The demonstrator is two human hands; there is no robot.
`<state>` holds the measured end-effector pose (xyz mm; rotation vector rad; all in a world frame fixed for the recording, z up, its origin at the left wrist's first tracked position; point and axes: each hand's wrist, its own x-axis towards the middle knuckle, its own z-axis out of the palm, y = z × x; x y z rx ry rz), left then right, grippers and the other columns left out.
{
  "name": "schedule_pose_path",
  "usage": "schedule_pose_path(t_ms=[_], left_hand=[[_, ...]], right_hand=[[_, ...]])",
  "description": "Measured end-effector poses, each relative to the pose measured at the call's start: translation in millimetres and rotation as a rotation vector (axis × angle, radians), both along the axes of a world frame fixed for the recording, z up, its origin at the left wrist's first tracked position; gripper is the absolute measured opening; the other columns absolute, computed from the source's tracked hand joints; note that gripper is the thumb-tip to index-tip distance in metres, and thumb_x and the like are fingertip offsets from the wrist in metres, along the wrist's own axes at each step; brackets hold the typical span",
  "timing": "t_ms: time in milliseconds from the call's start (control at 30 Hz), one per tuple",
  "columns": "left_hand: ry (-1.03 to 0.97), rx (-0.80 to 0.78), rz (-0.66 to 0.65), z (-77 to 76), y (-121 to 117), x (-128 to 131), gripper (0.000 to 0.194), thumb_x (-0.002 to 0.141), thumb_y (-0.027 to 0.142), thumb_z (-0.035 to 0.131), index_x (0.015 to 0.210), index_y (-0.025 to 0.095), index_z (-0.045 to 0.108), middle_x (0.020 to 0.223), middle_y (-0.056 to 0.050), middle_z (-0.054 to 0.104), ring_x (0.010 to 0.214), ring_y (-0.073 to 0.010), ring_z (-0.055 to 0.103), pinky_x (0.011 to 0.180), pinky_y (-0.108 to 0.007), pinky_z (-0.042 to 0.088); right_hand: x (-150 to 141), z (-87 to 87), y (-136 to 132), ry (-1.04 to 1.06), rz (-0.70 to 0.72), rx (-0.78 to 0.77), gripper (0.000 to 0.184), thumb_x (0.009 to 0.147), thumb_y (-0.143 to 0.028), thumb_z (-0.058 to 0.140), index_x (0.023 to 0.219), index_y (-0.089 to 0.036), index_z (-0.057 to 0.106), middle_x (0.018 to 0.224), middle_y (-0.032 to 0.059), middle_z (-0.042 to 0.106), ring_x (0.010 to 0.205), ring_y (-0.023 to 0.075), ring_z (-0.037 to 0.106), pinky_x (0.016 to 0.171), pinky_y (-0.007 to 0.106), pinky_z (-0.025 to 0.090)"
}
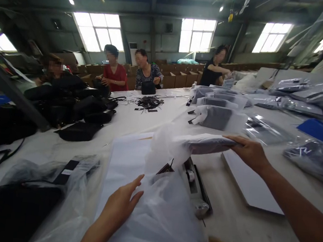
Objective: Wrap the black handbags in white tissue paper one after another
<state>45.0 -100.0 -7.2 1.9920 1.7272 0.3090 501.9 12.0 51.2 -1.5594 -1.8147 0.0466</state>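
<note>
My right hand (pixel 248 150) grips one end of a grey bag wrapped in white tissue (pixel 205 143) and holds it above the table. My left hand (pixel 120 204) lies flat, fingers stretched out, on a stack of thin white wrapping sheets (pixel 158 215) at the near edge. A tape dispenser (pixel 196 187) sits on the table between the two hands, partly under the wrapped bag.
Black bags (pixel 74 107) are heaped at the left, and a black bag in clear plastic (pixel 22 202) lies near left. Wrapped grey bags (pixel 219 117) and plastic-packed bags (pixel 315 156) fill the right. A white board (pixel 252 183) lies there too. Several people sit at the table's far end.
</note>
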Motion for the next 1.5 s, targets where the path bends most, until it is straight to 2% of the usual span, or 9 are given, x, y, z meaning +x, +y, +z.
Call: schedule_pose_path(t_ms=[133, 333, 433, 600, 833, 1133, 1333, 1433, 1500], left_hand=[[-0.068, 0.107, -0.010, 22.8, 9, 4, 0.039, 0.094, 0.041, 0.048, 0.127, 0.027, 0.063, 0.129, -0.003, 0.066, 0.121, -0.0253, 0.060, 0.103, -0.039, 0.047], [-0.112, 0.124, -0.169, 68.2, 36, 39, 0.049, 0.087, 0.052, 0.061, 0.131, 0.031, 0.057, 0.129, -0.001, 0.066, 0.118, -0.0256, 0.062, 0.099, -0.036, 0.048], [0.028, 0.118, -0.206, 61.1, 44, 54, 0.068, 0.079, 0.048, 0.071, 0.140, 0.030, 0.048, 0.131, -0.006, 0.064, 0.114, -0.0306, 0.063, 0.091, -0.038, 0.050], [0.104, 0.087, -0.081, 37.1, 48, 60, 0.086, 0.076, 0.045, 0.074, 0.150, 0.030, 0.032, 0.119, -0.007, 0.070, 0.106, -0.0327, 0.066, 0.081, -0.037, 0.050], [-0.157, -0.056, -0.130, 36.2, 35, 29, 0.049, 0.065, 0.048, 0.078, 0.111, 0.031, 0.071, 0.104, 0.000, 0.075, 0.094, -0.0270, 0.068, 0.077, -0.029, 0.047], [-0.465, -0.304, -0.162, 43.7, 8, -28, 0.041, 0.072, 0.039, 0.068, 0.105, 0.016, 0.074, 0.094, -0.002, 0.074, 0.089, -0.0245, 0.063, 0.076, -0.027, 0.046], [-0.498, -0.459, -0.163, 28.0, -12, -57, 0.041, 0.074, 0.040, 0.067, 0.106, 0.015, 0.072, 0.084, -0.001, 0.072, 0.079, -0.0191, 0.063, 0.069, -0.024, 0.046], [-0.458, -0.383, -0.075, 20.5, -23, -69, 0.044, 0.081, 0.044, 0.061, 0.115, 0.017, 0.069, 0.087, -0.002, 0.072, 0.079, -0.0189, 0.065, 0.070, -0.025, 0.049], [-0.366, -0.167, 0.050, 20.2, -33, -73, 0.045, 0.083, 0.044, 0.060, 0.121, 0.020, 0.065, 0.100, -0.005, 0.072, 0.090, -0.0214, 0.066, 0.079, -0.029, 0.050]], right_hand=[[-6, -9.9, 1, 0.003, 0.001, 0.004, 0.033, 0.083, -0.031, 0.064, 0.114, -0.023, 0.073, 0.115, 0.0040, 0.072, 0.105, 0.0223, 0.067, 0.093, 0.028, 0.048], [-25, 6.8, -7, 0.017, 0.045, 0.097, 0.032, 0.086, -0.035, 0.064, 0.114, -0.023, 0.072, 0.115, 0.0039, 0.072, 0.105, 0.0218, 0.067, 0.093, 0.028, 0.049], [-33, 19.2, -16, 0.039, 0.044, 0.144, 0.032, 0.085, -0.035, 0.066, 0.114, -0.022, 0.073, 0.113, 0.0040, 0.073, 0.101, 0.0213, 0.068, 0.091, 0.027, 0.050], [-44, 29.2, -28, 0.110, 0.031, 0.147, 0.033, 0.080, -0.035, 0.070, 0.111, -0.024, 0.074, 0.107, 0.0017, 0.075, 0.094, 0.0200, 0.069, 0.087, 0.026, 0.052], [-57, 24.0, -33, 0.278, 0.051, 0.036, 0.038, 0.074, -0.040, 0.073, 0.108, -0.024, 0.076, 0.104, 0.0019, 0.076, 0.096, 0.0236, 0.069, 0.088, 0.030, 0.052], [-80, 9.6, -40, 0.312, 0.003, -0.032, 0.042, 0.070, -0.043, 0.074, 0.107, -0.025, 0.076, 0.102, 0.0017, 0.076, 0.097, 0.0263, 0.069, 0.092, 0.033, 0.052], [-114, 8.2, -41, 0.297, 0.065, -0.017, 0.045, 0.071, -0.050, 0.071, 0.107, -0.024, 0.076, 0.103, 0.0027, 0.076, 0.098, 0.0268, 0.069, 0.093, 0.033, 0.051], [-133, 11.5, -43, 0.265, 0.085, 0.005, 0.044, 0.075, -0.049, 0.070, 0.108, -0.022, 0.076, 0.105, 0.0042, 0.076, 0.098, 0.0261, 0.069, 0.090, 0.031, 0.052], [-145, 13.5, -43, 0.251, 0.109, 0.011, 0.041, 0.077, -0.045, 0.070, 0.109, -0.022, 0.075, 0.106, 0.0042, 0.075, 0.098, 0.0252, 0.069, 0.091, 0.029, 0.051]])
